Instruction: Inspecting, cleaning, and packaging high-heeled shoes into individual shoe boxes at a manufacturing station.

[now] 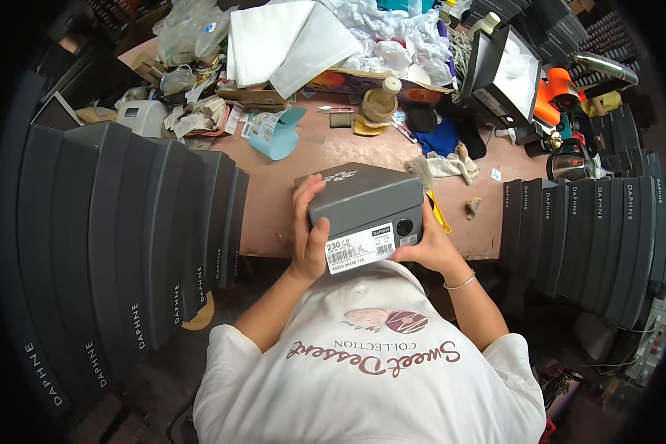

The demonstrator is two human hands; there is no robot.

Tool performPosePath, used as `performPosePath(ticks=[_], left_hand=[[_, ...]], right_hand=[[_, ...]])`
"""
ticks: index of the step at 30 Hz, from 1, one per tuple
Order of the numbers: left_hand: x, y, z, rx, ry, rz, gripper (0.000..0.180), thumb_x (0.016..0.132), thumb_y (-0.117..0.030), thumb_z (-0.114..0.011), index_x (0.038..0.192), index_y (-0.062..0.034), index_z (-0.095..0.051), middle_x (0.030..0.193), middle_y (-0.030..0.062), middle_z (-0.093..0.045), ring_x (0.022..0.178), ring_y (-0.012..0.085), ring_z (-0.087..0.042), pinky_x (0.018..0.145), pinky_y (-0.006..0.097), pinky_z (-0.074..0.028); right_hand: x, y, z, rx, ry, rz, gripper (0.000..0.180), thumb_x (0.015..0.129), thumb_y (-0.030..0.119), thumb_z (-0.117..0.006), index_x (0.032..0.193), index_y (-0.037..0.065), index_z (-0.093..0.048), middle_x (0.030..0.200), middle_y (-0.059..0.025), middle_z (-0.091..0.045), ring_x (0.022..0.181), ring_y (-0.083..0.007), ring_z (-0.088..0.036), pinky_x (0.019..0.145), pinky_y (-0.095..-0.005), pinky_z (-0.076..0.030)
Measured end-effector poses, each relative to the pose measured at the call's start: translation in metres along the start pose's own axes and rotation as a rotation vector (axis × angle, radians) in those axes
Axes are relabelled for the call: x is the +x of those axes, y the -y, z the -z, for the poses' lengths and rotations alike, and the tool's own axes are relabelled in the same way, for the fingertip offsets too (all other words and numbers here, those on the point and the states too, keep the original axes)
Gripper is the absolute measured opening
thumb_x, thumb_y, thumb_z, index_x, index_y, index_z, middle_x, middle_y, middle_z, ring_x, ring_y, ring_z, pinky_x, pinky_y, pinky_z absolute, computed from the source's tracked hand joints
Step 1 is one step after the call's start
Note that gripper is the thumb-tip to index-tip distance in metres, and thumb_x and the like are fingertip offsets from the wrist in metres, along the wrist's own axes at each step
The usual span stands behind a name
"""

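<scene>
A dark grey shoebox (pixel 370 194) with its lid on is held between my two hands, tilted so that its labelled end faces me. On that end are a white label (pixel 359 248) with barcodes and a round black hole. My left hand (pixel 308 229) grips the left side, thumb along the near corner. My right hand (pixel 431 248) supports the lower right corner, thumb against the labelled end; its other fingers are partly hidden behind the box. Just beyond my right hand lies a brush (pixel 438 211) with a yellow handle.
Grey shoeboxes (pixel 126 214) stand in a long row at the left, another row (pixel 592 222) at the right. Across the pink table (pixel 274 200) lie a light blue curled sheet (pixel 275 135), a bottle (pixel 381 100), cloths and white paper (pixel 270 44). An open black box (pixel 499 81) leans at back right.
</scene>
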State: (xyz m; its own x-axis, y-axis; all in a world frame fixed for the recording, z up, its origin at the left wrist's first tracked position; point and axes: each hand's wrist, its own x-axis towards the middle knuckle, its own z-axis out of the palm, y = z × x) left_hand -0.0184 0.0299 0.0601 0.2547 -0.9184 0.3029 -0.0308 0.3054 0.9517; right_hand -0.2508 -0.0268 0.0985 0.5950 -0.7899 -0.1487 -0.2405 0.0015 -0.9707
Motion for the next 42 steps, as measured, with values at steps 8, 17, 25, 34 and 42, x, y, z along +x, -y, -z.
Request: performPosePath(ticks=[8,17,25,34,42], left_hand=[[0.015,-0.005,0.016,-0.042,0.020,0.090,0.045,0.090,-0.035,-0.044,0.117,0.0008,-0.051,0.128,0.0189,-0.049,0.129,0.0323,-0.039,0.109,0.044,-0.025],[-0.059,0.135,0.003,0.176,-0.325,0.677,0.046,0.092,-0.036,-0.060,0.115,0.0038,-0.056,0.124,0.0189,-0.055,0.124,0.0234,-0.045,0.101,0.032,-0.038],[-0.014,0.071,0.033,-0.402,-0.076,1.003,0.050,0.085,-0.039,-0.069,0.110,0.0034,-0.057,0.106,0.0105,-0.060,0.099,0.0175,-0.056,0.089,0.031,-0.044],[-0.001,0.018,0.090,0.832,-0.028,0.145,0.051,0.086,-0.023,-0.066,0.128,0.0014,-0.051,0.126,0.0214,-0.052,0.119,0.0347,-0.050,0.100,0.040,-0.040],[-0.031,0.078,-0.067,1.067,0.819,0.133,0.041,0.077,-0.026,-0.071,0.109,-0.0030,-0.063,0.127,0.0160,-0.051,0.131,0.0332,-0.036,0.108,0.060,-0.021]], right_hand=[[0.006,0.008,0.002,0.330,0.081,-0.044,0.125,0.061,0.028,-0.089,0.150,0.003,-0.006,0.147,-0.0140,-0.031,0.138,-0.0257,-0.029,0.112,-0.0359,-0.022],[-0.004,-0.128,-0.032,0.591,-0.241,-0.380,0.050,0.097,0.037,-0.053,0.126,-0.002,-0.043,0.119,-0.0092,-0.052,0.108,-0.0152,-0.053,0.094,-0.0307,-0.044],[0.022,-0.056,0.012,0.731,-0.048,-0.571,0.035,0.090,0.033,-0.066,0.104,0.006,-0.049,0.085,-0.0007,-0.060,0.072,-0.0099,-0.060,0.069,-0.0282,-0.052],[0.027,-0.046,-0.070,-0.473,0.079,0.255,0.046,0.077,0.015,-0.073,0.117,0.000,-0.055,0.106,-0.0193,-0.060,0.096,-0.0339,-0.059,0.085,-0.0404,-0.047],[0.125,-0.133,0.001,-1.200,-0.101,0.150,0.029,0.081,0.020,-0.061,0.099,-0.002,-0.065,0.119,-0.0199,-0.055,0.125,-0.0407,-0.041,0.101,-0.0618,-0.029]])
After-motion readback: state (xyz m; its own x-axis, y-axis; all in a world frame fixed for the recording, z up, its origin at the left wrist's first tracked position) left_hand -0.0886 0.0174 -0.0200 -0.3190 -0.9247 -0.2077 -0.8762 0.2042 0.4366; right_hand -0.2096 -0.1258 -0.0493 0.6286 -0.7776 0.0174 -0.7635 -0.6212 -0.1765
